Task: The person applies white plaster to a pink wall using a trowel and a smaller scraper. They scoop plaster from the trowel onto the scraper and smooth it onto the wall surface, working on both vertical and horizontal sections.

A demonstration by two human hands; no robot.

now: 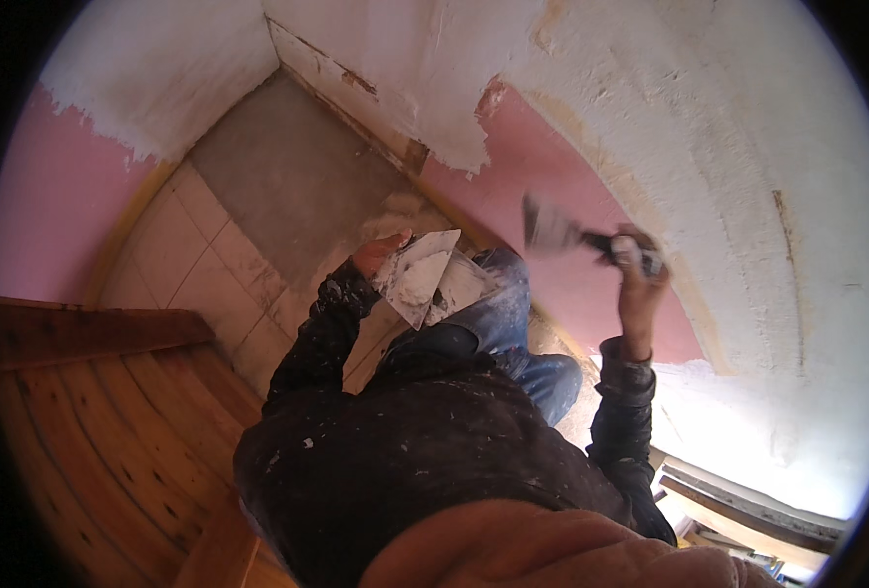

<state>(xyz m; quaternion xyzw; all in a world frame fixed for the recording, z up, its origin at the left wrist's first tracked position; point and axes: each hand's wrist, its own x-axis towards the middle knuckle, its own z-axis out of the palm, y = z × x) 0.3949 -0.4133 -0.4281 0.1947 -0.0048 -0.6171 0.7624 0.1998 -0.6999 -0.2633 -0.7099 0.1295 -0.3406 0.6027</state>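
Note:
My left hand is wrapped round the edge of a flat pale board, like a plasterer's hawk. A lump of white plaster lies on it. Under its right side, near my knee, shows another plaster-smeared pale surface; I cannot tell what it is. Raised to the right, my right hand is closed on the dark handle of a putty knife. The wide blade is smeared by motion and points left, in front of the pink part of the wall. Whether blade and wall touch cannot be told.
The right wall is mostly white and rough, with a pink patch. Another wall, white over pink, stands at the left. Floor tiles meet a grey floor patch. Brown wooden planks fill the lower left.

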